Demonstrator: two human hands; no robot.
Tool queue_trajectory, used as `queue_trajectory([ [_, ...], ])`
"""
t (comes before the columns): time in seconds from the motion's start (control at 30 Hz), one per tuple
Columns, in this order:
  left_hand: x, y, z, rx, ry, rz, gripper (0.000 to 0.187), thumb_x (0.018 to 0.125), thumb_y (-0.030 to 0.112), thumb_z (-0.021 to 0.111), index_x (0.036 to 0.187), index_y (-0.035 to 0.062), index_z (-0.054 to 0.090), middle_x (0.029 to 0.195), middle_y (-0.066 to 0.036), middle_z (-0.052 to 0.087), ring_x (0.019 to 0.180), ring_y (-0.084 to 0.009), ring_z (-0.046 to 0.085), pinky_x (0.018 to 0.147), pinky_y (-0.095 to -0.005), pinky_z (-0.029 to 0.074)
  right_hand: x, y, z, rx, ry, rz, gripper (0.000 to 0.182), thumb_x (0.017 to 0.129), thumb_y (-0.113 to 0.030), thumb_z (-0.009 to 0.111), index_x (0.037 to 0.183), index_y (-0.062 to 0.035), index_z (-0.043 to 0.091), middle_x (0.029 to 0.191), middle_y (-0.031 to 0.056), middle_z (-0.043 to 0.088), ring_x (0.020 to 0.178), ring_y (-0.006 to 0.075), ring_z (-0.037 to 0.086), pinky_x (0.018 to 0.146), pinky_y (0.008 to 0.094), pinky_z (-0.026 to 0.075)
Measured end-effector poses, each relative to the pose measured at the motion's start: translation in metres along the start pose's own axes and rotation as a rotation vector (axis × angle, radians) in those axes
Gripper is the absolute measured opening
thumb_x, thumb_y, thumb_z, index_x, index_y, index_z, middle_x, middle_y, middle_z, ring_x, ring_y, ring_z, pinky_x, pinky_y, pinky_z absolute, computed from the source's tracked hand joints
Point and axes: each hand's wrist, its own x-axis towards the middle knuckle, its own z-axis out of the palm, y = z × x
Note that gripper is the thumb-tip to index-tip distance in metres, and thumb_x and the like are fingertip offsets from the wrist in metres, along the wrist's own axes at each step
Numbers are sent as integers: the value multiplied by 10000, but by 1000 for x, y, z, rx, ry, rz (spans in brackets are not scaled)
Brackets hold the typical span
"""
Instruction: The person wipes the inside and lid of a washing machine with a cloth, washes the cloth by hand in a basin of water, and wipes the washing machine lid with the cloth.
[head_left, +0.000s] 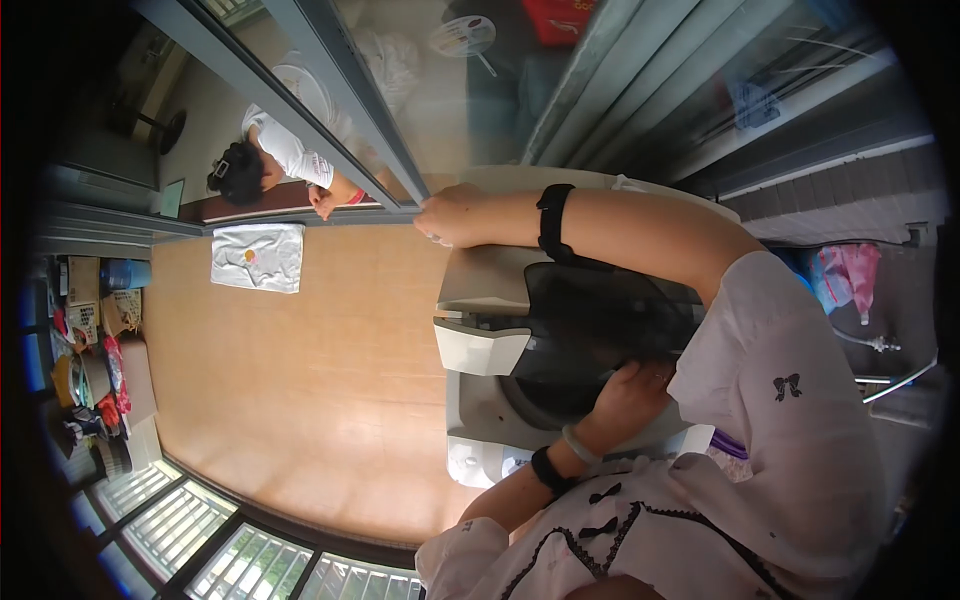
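Observation:
My right hand [452,215] reaches across to the grey metal frame of a sliding glass door [375,130]. Its fingers are curled at the frame's lower end, and a black band circles that wrist. Below this arm stands a light-coloured top-loading washing machine [480,405] with a dark see-through lid [610,320]. On the lower part of the lid lies my left hand [632,395], its fingers stretched toward the right. My sleeve covers some of its fingertips. This wrist carries a pale bracelet and a black band.
Behind the glass another person [285,150] bends low near the door track. A white mat [257,257] lies on the tan floor [300,360] by the door. Boxes and baskets [100,330] line the left wall. Pink cloth [850,275] and a tap [880,344] are at right.

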Motion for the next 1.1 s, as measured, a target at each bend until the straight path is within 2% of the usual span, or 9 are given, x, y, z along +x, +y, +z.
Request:
queue_trajectory([
  [0.07,3,0,-1,37,5,-16,374,715,180,506,1059,59,587,969,-32,578,879,-129,527,798,-273,382,-18,13,4,59,114,-213,62,751,-98,546,810,-100,566,841,67,573,761,272,606,621,386,474],
  [0.23,8,-2,-1,100,70,-26,393,738,192,490,1094,47,574,981,-37,576,893,-129,526,810,-267,377,-61,18,-6,65,58,-124,24,726,-107,568,747,-100,578,830,54,559,740,260,598,601,368,464],
  [0.33,8,-1,1,121,57,-41,398,740,189,487,1100,40,570,991,-39,579,914,-132,528,817,-264,375,-53,16,-11,-153,8,-176,21,735,-117,565,742,-98,571,832,60,563,740,266,599,601,379,469],
  [0.47,4,-3,2,63,11,-28,399,741,189,489,1100,36,570,1006,-44,582,947,-139,531,835,-269,373,-13,1,1,-152,46,-219,37,739,-129,561,739,-92,570,837,67,570,734,275,598,601,388,474],
  [0.57,1,-3,5,39,-30,-19,397,742,190,493,1101,38,569,1009,-44,583,958,-142,532,846,-275,372,6,5,7,-64,102,-94,90,743,-147,574,689,-76,591,788,92,584,749,282,609,599,402,491],
  [0.77,1,-2,4,67,18,-33,398,737,183,499,1105,47,562,1000,-32,585,929,-134,539,838,-263,378,-51,23,-7,80,178,-299,112,745,-174,582,772,-66,571,787,105,556,749,284,595,637,386,464],
  [0.87,4,-3,2,79,-14,-46,404,732,177,499,1110,46,559,988,-28,587,900,-125,546,818,-251,384,-85,29,-19,62,90,-254,138,751,-185,577,801,-57,561,813,125,570,765,301,589,652,388,452],
  [0.93,5,0,-1,96,4,-58,389,731,181,504,1092,54,571,980,-25,591,896,-126,548,811,-258,389,-106,31,-24,301,-89,216,171,760,-207,569,835,-53,560,838,139,595,778,322,581,667,400,451],
  [1.1,3,-1,6,105,23,-62,342,730,183,539,1052,87,603,940,0,590,869,-120,552,775,-263,393,-189,56,-34,193,-112,188,237,763,-243,571,899,-51,542,843,154,613,815,342,584,703,411,458],
])
